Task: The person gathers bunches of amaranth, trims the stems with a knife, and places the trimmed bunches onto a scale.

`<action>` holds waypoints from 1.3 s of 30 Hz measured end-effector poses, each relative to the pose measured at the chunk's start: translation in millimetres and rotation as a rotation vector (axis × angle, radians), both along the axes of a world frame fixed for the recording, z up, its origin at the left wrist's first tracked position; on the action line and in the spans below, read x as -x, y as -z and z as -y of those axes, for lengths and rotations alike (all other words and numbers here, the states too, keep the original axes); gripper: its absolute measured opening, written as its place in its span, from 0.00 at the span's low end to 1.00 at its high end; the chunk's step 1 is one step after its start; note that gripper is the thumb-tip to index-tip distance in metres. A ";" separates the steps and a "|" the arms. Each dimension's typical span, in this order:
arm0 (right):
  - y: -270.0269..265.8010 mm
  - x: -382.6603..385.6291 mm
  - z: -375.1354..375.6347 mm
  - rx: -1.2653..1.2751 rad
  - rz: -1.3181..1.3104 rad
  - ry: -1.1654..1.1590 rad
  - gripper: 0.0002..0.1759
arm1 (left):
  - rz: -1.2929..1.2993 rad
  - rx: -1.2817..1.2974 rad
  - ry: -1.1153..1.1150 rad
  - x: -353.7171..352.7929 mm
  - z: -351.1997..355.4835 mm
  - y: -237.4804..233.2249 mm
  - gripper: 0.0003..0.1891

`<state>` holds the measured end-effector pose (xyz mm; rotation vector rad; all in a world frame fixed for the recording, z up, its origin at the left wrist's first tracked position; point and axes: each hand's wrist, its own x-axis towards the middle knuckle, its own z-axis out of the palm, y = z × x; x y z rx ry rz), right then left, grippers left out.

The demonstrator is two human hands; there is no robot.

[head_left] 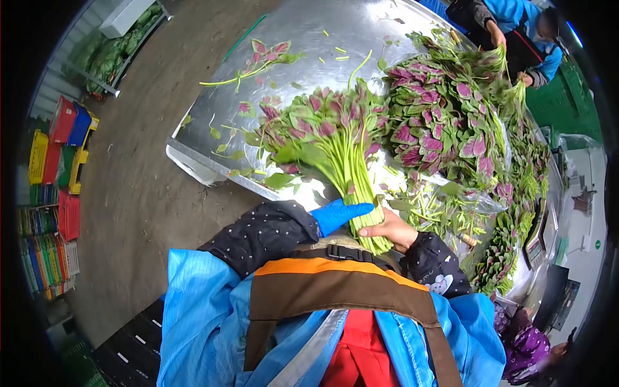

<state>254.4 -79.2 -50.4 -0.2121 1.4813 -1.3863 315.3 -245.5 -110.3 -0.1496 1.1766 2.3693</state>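
Observation:
A thick bunch of red-and-green amaranth lies over the table's near edge, leaves pointing away from me and stem ends close to my waist. My left hand, in a blue glove, grips the stems from the left with its thumb laid across them. From the right, my bare right hand closes round the same stems nearer their cut ends, thumb on top. The fingers under the bunch are hidden. Just beyond it, to the right, rises a large heap of amaranth.
The metal table carries loose leaves and stem bits. Stem trimmings lie right of my hands, with a wooden-handled tool. Across the table, a co-worker holds amaranth. Stacked crates stand at left; a scale sits at right.

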 end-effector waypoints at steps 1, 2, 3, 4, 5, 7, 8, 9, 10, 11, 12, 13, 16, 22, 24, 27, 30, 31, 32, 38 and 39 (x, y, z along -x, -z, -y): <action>-3.7 -1.5 -0.6 -0.018 0.028 0.004 0.38 | -0.040 0.076 0.061 7.7 9.3 -16.1 0.25; -7.0 -3.4 0.5 -0.050 0.027 0.010 0.36 | -0.078 0.158 0.123 10.9 16.4 -23.9 0.26; -11.2 -3.9 3.9 -0.073 0.023 0.019 0.35 | -0.061 0.173 0.153 13.9 15.1 -20.9 0.27; -14.6 0.5 8.6 -0.094 0.008 0.025 0.34 | -0.036 0.210 0.141 14.9 11.6 -11.3 0.28; -10.9 0.2 8.5 -0.139 -0.044 0.016 0.33 | -0.089 0.205 0.128 14.2 8.4 0.1 0.29; -9.8 0.2 8.8 -0.157 -0.041 0.028 0.32 | -0.072 0.150 0.182 15.5 11.5 -4.1 0.32; -11.4 1.1 8.8 -0.184 -0.042 0.016 0.32 | -0.056 0.167 0.206 15.9 14.0 -4.9 0.32; -11.3 2.6 8.5 -0.172 0.010 0.009 0.35 | -0.036 0.185 0.234 16.1 17.2 -7.2 0.32; -11.2 4.8 7.9 -0.159 0.061 0.004 0.37 | -0.016 0.205 0.265 16.7 21.0 -7.8 0.32; -10.9 7.1 7.2 -0.144 0.110 0.003 0.39 | -0.130 0.360 0.262 14.3 28.8 -6.8 0.35; -9.6 8.2 6.0 -0.136 0.101 -0.008 0.39 | -0.182 0.504 0.428 15.5 43.3 -6.0 0.35; -8.6 10.2 5.6 -0.121 0.107 -0.007 0.39 | -0.178 0.599 0.706 23.1 64.1 -23.7 0.31; -7.1 11.0 5.4 -0.053 0.134 -0.001 0.38 | -0.407 1.011 0.819 25.3 100.4 -107.2 0.29; -19.0 15.7 7.8 -0.071 0.078 -0.011 0.35 | -1.706 1.162 0.092 82.3 43.7 -74.5 0.33; -16.2 18.8 4.6 -0.105 0.122 -0.020 0.39 | -1.674 1.071 0.215 94.0 32.8 -49.5 0.33; -8.5 16.1 -7.0 -0.106 0.156 -0.023 0.36 | -1.563 1.130 0.457 93.1 24.9 -37.7 0.31; -27.3 20.6 -11.2 0.001 0.157 0.098 0.33 | -1.529 1.006 0.405 104.6 31.6 -54.9 0.25; -38.8 25.2 -16.9 0.103 0.217 0.189 0.36 | -1.467 1.036 0.366 111.3 40.9 -84.9 0.23; -30.6 36.8 -35.5 0.196 0.147 0.200 0.38 | -1.394 1.066 0.329 119.6 56.2 -111.4 0.20; -47.6 51.1 -132.1 0.272 0.020 0.760 0.20 | -0.715 0.135 -0.304 172.3 239.4 -213.8 0.33; -34.8 45.8 -146.7 0.184 -0.029 0.812 0.18 | -0.683 0.072 -0.387 167.6 247.6 -225.5 0.34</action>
